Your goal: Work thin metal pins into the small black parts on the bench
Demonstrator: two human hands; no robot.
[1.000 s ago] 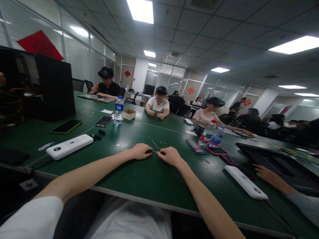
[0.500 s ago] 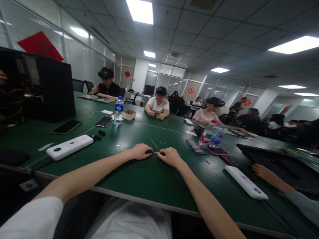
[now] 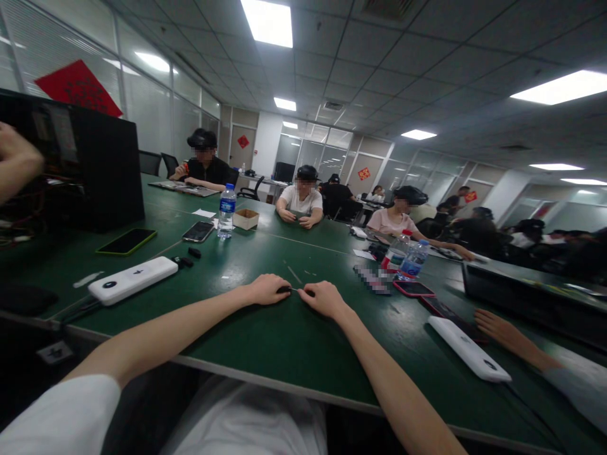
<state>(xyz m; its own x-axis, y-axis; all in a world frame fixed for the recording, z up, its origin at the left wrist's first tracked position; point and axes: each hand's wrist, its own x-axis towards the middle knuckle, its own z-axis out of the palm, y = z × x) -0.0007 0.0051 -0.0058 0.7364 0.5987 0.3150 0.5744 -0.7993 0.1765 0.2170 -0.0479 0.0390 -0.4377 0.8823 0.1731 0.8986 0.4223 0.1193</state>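
Both hands rest close together on the green table [image 3: 227,335], fingers curled inward. My left hand [image 3: 268,289] is closed on a small dark piece [image 3: 284,289]. Another small dark piece [image 3: 309,292] is pinched in my right hand [image 3: 323,297], which is closed too. A thin light-coloured bit [image 3: 294,290] spans the narrow gap between the hands. Whether these parts form one object is too small to tell. Just beyond the fingers lies a thin pale strip [image 3: 294,275] on the tabletop.
On the left are a white power bank [image 3: 135,281], phones, a water bottle [image 3: 226,212], an open box [image 3: 245,218] and a computer case [image 3: 109,170]. A co-worker's hand [image 3: 502,328] is near another power bank [image 3: 469,349] and a black panel [image 3: 531,303]. Other people sit opposite.
My hands have stayed in place. The black panel on the right has tipped up from lying flat. The co-worker's hand there shifted slightly left; at far left, another person's arm has come further into view.
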